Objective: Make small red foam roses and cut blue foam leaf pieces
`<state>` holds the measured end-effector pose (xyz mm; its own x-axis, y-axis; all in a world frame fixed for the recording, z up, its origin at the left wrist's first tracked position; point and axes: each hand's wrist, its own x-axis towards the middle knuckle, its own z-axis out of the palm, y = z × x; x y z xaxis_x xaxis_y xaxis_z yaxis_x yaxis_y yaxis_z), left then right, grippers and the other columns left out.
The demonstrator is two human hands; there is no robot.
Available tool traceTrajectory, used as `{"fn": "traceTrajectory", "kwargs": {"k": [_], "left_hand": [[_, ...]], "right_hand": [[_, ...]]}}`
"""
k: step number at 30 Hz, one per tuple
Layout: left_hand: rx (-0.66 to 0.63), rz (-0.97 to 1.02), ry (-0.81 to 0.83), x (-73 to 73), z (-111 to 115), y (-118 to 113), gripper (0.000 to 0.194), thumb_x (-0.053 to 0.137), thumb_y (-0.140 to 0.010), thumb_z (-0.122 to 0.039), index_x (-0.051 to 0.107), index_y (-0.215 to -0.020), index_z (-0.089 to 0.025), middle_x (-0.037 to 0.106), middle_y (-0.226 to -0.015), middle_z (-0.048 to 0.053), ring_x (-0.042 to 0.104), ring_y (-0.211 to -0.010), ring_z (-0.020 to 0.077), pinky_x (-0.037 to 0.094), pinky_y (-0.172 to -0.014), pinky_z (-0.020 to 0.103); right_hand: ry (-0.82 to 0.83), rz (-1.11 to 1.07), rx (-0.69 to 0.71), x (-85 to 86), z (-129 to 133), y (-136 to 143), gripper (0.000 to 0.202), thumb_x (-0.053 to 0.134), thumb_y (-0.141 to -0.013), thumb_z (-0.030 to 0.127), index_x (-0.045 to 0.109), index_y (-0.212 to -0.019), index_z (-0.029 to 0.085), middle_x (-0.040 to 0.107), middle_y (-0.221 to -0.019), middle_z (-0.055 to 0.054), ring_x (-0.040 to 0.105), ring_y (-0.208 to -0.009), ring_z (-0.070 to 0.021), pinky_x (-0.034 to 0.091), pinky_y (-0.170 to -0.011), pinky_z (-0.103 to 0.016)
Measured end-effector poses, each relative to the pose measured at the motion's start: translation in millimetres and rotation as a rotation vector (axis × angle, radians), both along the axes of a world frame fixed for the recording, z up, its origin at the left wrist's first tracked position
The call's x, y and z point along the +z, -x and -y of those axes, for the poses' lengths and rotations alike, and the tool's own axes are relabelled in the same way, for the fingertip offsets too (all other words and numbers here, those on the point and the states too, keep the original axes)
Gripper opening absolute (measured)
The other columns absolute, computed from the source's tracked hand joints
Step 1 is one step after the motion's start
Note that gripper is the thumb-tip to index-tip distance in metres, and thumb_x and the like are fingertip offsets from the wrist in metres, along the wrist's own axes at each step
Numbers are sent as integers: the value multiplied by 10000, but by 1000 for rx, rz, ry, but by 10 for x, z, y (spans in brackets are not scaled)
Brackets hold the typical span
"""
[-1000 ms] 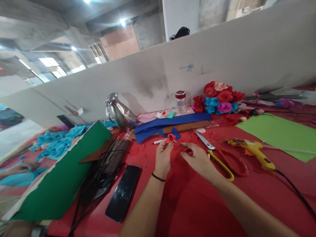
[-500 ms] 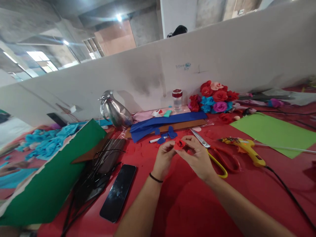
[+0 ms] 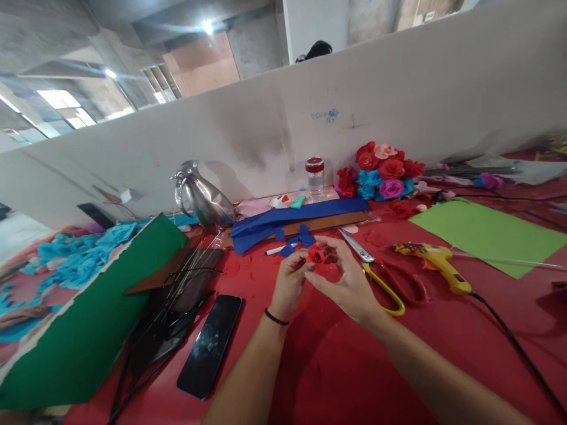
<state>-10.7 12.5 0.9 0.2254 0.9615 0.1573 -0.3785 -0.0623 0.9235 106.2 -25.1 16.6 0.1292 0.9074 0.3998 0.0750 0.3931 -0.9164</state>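
A small red paper flower [image 3: 315, 255] with rolled petals is held up over the red table. My left hand [image 3: 289, 280] is closed, pinching the flower's left side between thumb and fingers. Around the flower's right side curves my right hand [image 3: 349, 283], its thumb apart from its fingers; whether a fingertip touches the petals is hard to tell. Just right of that hand lie scissors [image 3: 390, 289] with yellow and red handles. Blue paper pieces [image 3: 305, 235] and a white marker [image 3: 277, 250] rest behind the hands.
A yellow glue gun [image 3: 436, 260] lies right, near green paper [image 3: 491, 233]. Finished paper flowers [image 3: 390, 171], a jar [image 3: 315, 177] and a steel jug [image 3: 204, 192] stand along the wall. Left are a phone [image 3: 210, 345], a green board [image 3: 88, 324] and another person's hand [image 3: 24, 316].
My right hand has loosened from the flower, its thumb now spread away below it. The flower's petals show more openly, and my left hand still pinches it.
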Motion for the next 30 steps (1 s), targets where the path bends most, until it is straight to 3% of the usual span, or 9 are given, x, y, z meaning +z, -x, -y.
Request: {"fn": "traceTrajectory", "kwargs": {"k": [8, 13, 16, 22, 26, 30], "left_hand": [[-24, -70, 12, 11, 17, -7, 246, 779, -655, -380, 662, -693, -166, 627, -728, 11, 545, -724, 137, 429, -747, 274], [42, -124, 17, 6, 2, -20, 235, 769, -661, -357, 631, -658, -166, 575, -681, -8, 488, -679, 116, 400, -705, 254], [40, -79, 58, -1, -9, -29, 246, 764, -662, -365, 621, -676, -165, 564, -687, -9, 483, -688, 113, 393, -709, 248], [-38, 80, 160, -43, -27, -38, 264, 808, -614, -357, 633, -666, -166, 567, -670, -20, 490, -663, 98, 396, -713, 243], [-66, 126, 181, -62, -22, -35, 286, 845, -559, -356, 682, -715, -180, 639, -766, -1, 550, -733, 121, 418, -767, 271], [-84, 99, 120, -18, -7, 1, 285, 831, -576, -398, 707, -726, -190, 633, -725, -2, 563, -764, 140, 425, -822, 303]], "right_hand": [[7, -18, -33, 12, -38, -41, 67, 655, -761, 290, 647, -806, 241, 605, -866, -34, 562, -852, -197, 455, -807, -359], [-23, -253, -162, -21, -35, -72, 217, 590, -824, 385, 623, -993, 254, 615, -984, -47, 560, -887, -194, 447, -795, -341], [41, -356, -225, -59, -68, -94, 216, 565, -827, 417, 622, -940, 242, 618, -908, -33, 559, -855, -188, 442, -790, -334], [253, -303, 7, -42, -97, -60, 188, 696, -694, 351, 648, -827, 227, 647, -841, -21, 572, -800, -186, 449, -770, -332], [153, -192, 70, -29, -76, -50, 113, 699, -718, 304, 668, -802, 235, 632, -845, -19, 573, -797, -176, 456, -747, -319], [40, -110, 89, -20, -57, -61, 85, 707, -739, 288, 694, -814, 253, 605, -858, -21, 562, -800, -176, 463, -730, -318]]}}
